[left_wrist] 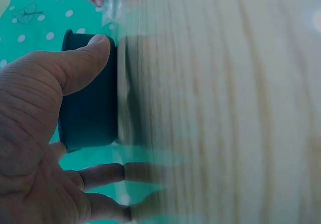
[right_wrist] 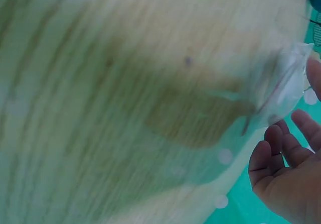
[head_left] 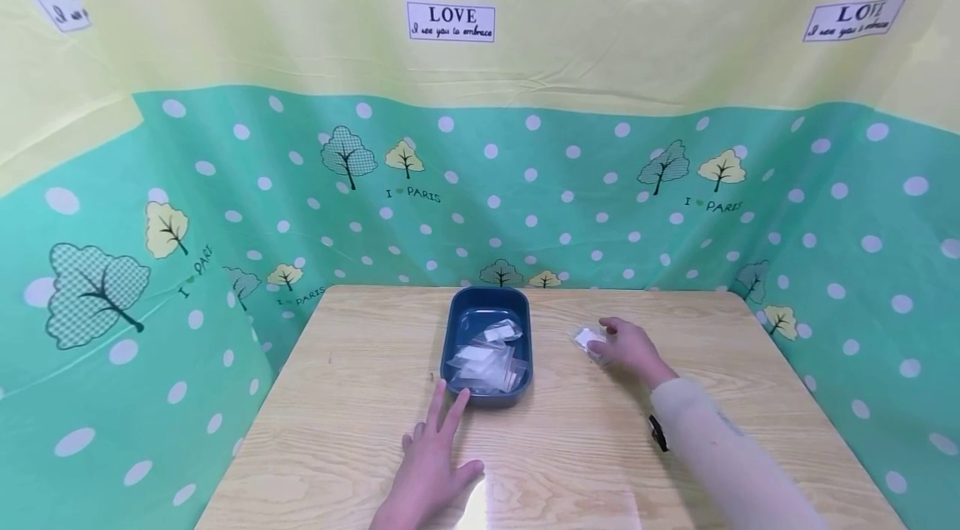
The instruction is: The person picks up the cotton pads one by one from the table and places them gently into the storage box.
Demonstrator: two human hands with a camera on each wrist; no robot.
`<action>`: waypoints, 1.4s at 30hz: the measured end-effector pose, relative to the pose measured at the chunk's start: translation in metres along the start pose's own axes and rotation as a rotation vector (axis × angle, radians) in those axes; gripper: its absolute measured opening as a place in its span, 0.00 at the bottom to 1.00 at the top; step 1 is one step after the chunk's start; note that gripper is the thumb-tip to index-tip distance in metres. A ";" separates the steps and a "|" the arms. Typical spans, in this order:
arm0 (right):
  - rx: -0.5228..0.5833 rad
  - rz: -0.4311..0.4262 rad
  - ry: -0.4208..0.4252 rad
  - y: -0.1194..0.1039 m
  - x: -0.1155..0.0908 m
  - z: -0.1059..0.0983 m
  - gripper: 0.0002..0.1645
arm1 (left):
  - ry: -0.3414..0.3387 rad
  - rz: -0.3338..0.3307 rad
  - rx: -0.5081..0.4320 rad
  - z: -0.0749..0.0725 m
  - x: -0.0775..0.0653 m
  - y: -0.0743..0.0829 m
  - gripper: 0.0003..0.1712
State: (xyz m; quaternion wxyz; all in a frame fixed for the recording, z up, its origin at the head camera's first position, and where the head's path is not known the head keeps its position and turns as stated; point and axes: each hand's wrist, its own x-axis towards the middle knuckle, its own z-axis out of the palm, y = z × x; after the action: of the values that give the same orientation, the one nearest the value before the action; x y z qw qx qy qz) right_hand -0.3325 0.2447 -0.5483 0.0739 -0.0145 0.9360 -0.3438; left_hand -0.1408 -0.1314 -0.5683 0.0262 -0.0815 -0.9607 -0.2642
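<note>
A dark blue tray (head_left: 480, 401) holds several clear zip bags (head_left: 483, 363), some with white pieces in or on them. My left hand (head_left: 435, 463) is spread at the tray's near left corner, index and middle fingers reaching toward its rim; contact cannot be told. In the left wrist view its thumb lies across the view of the tray (left_wrist: 88, 108). To the tray's right, my right hand (head_left: 630, 347) is at a clear bag (head_left: 587, 338) with a white piece. In the right wrist view, thumb and index stand apart beside this bag (right_wrist: 283, 83).
The wooden table (head_left: 360, 397) reaches to a green dotted curtain (head_left: 525, 205) at the back and both sides. A small black object (head_left: 657, 433) shows by the right sleeve (head_left: 720, 447).
</note>
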 end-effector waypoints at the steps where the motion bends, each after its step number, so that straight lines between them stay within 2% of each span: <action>1: -0.019 -0.007 0.002 0.002 0.000 0.002 0.44 | -0.001 0.000 0.000 0.000 0.000 0.000 0.66; 6: -0.092 -0.018 0.021 0.005 0.000 0.008 0.41 | 0.001 0.001 -0.013 0.000 -0.001 0.000 0.65; 11: -0.100 -0.015 0.057 0.005 0.000 0.008 0.31 | 0.000 0.000 -0.023 0.001 -0.001 0.001 0.66; 15: -0.040 0.013 0.075 0.003 0.001 0.004 0.25 | -0.005 -0.005 -0.024 0.000 -0.001 0.001 0.66; 18: 0.023 0.037 0.088 0.000 0.001 -0.001 0.25 | -0.005 -0.006 -0.022 -0.001 0.000 0.002 0.66; 21: 0.081 0.022 0.122 -0.006 0.001 -0.005 0.26 | -0.002 -0.004 -0.018 -0.002 0.000 0.002 0.66; 25: 0.139 -0.031 0.154 -0.024 0.001 -0.007 0.29 | -0.005 -0.007 -0.010 -0.003 0.000 0.001 0.66; 29: 0.185 -0.065 0.147 -0.050 0.001 -0.002 0.29 | -0.002 -0.003 -0.009 -0.003 0.000 0.000 0.66; 35: 0.254 -0.099 0.115 -0.090 -0.001 0.015 0.27 | 0.005 0.006 -0.006 -0.002 0.000 0.000 0.65; 42: 0.288 -0.096 0.078 -0.123 0.002 0.038 0.25 | 0.002 -0.001 -0.013 -0.003 0.000 0.002 0.65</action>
State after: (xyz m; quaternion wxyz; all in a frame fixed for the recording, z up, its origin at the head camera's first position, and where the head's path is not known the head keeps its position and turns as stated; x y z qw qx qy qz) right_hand -0.3315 0.1263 -0.4982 0.0226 -0.0349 0.8774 -0.4779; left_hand -0.1401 -0.1312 -0.5652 0.0263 -0.0808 -0.9590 -0.2705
